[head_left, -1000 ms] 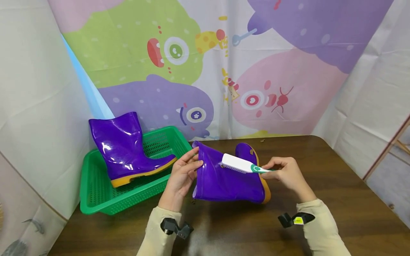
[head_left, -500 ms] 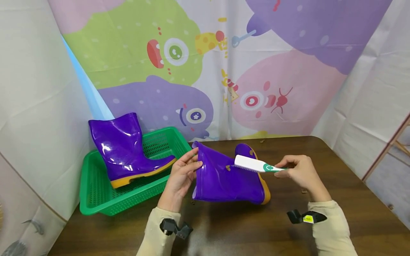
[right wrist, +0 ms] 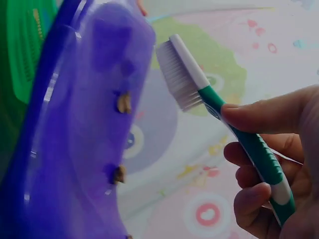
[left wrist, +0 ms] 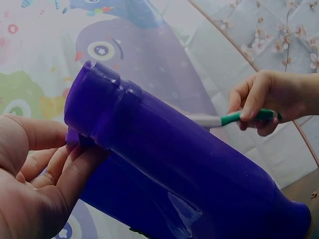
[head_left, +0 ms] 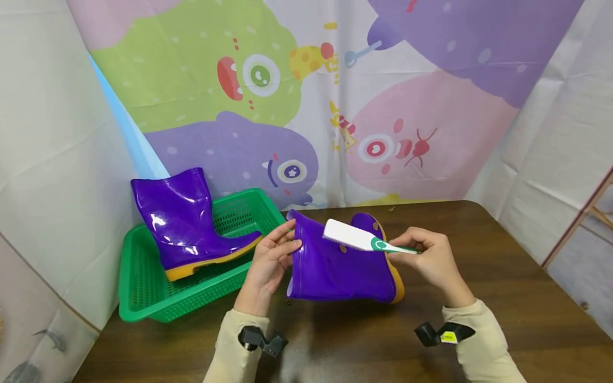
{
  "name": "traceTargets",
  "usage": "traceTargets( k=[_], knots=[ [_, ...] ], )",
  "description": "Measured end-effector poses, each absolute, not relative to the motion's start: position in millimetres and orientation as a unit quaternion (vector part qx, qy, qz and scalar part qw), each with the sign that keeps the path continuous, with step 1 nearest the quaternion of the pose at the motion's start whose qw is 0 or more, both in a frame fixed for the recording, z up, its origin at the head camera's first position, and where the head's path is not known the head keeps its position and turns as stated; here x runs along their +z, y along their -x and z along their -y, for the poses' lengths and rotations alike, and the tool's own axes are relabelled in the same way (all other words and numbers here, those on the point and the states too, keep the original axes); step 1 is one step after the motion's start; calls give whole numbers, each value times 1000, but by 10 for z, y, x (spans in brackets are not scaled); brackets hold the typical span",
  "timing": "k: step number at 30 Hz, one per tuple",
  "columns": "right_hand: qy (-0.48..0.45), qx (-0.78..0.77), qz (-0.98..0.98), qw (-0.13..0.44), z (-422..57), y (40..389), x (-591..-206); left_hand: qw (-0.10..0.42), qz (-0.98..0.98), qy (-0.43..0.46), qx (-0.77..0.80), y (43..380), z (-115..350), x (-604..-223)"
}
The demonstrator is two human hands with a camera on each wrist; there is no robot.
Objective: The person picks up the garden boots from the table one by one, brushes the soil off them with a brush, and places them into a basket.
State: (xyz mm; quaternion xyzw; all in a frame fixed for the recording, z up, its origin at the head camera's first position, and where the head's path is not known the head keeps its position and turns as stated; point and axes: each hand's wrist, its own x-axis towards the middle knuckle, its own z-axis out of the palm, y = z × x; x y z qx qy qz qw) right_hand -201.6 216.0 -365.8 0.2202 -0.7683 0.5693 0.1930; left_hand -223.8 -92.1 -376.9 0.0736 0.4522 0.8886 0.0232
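Note:
My left hand point(head_left: 269, 266) pinches the top rim of a purple rain boot point(head_left: 335, 276), which lies on its side with its yellow-orange sole facing right. In my right hand point(head_left: 431, 260) is the green handle of a white-headed scrub brush point(head_left: 348, 235). The right wrist view shows its white bristles point(right wrist: 179, 74) facing the boot shaft, with a gap between them. Brown clumps point(right wrist: 123, 103) stick to the boot's side, one of them partly behind the brush in the head view. The foot of the boot is mostly hidden behind its shaft.
A green plastic basket point(head_left: 201, 300) at the left holds a second purple boot point(head_left: 179, 221), standing tilted. Small brown bits lie on the dark wooden table point(head_left: 364, 346), one near its back edge. A cartoon-printed cloth point(head_left: 407, 133) hangs close behind the table.
My right hand first drew the brush right along the boot, uncovering a brown clump, then moved it back left and slightly up. My left hand and the boot stay almost still.

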Motion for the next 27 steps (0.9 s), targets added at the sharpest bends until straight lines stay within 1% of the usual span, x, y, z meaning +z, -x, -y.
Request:
traceTargets(
  k=[4,6,8,11,17,21,27],
  knots=[
    [-223,556,791,123,-2153,2065,-3720,21,-456,-72,887,2238,930,-3771],
    [-196,548,808,94,-2185,2098,-3759,21,-456,-72,887,2235,937,-3778],
    [-161,535,825,84,-2232,2125,-3789,23,-458,-74,886,2231,943,-3788],
    [-122,500,852,93,-2313,2145,-3798,27,-457,-81,885,2229,947,-3797],
    [-91,436,889,106,-2463,2156,-3731,28,-451,-93,887,2234,947,-3778],
    [-85,424,894,119,-2522,2152,-3699,27,-451,-96,887,2232,953,-3768],
    [-98,444,876,160,-2504,2093,-3676,26,-459,-93,883,2232,960,-3780]
  ],
)
